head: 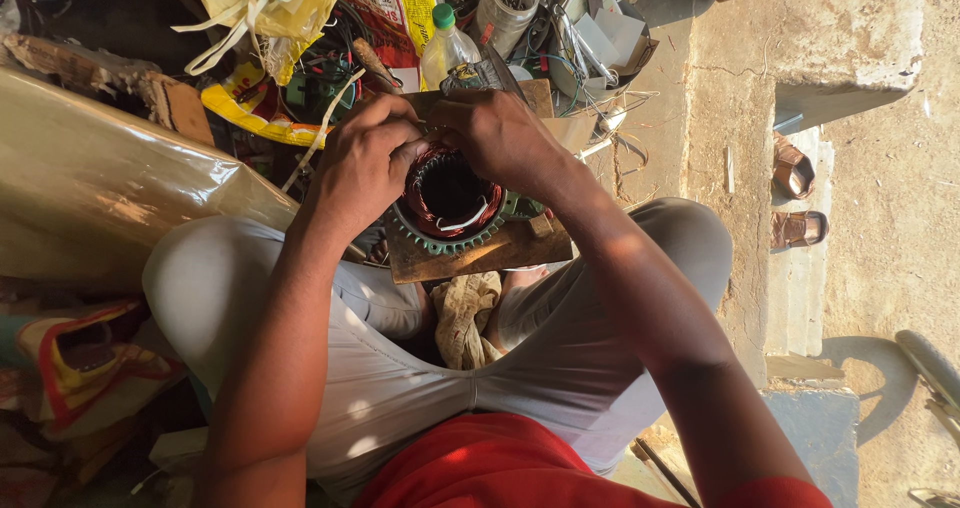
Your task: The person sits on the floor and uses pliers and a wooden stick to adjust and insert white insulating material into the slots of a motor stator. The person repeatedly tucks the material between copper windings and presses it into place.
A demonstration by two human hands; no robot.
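Here the motor stator (452,200), a ring with a green toothed core and reddish copper windings, lies flat on a wooden board (500,253) with its bore facing up. The board rests across the person's knees and serves as the worktop; this placement appears to bring the windings within close reach of both hands and within the line of sight.

The left hand (362,163) curls over the left rim of the stator. Its fingers are bent inward and press on the windings at the top edge. Whether they pinch a wire cannot be told. The right hand (497,133) covers the upper right rim. Its fingers are folded down onto the coil, nearly meeting those of the left hand. What, if anything, they grip is hidden. The 2 hands together seem to steady the ring while they work on the same section of winding.

A crumpled cloth (466,313) lies between the legs, just below the board.

The person sits low, on or near the ground. Beyond the board stand a plastic bottle with a green cap (446,43), a yellow bag (268,3) and tangled wires. To the right runs a rough concrete step (800,38), with 2 sandals (795,198) beside it.
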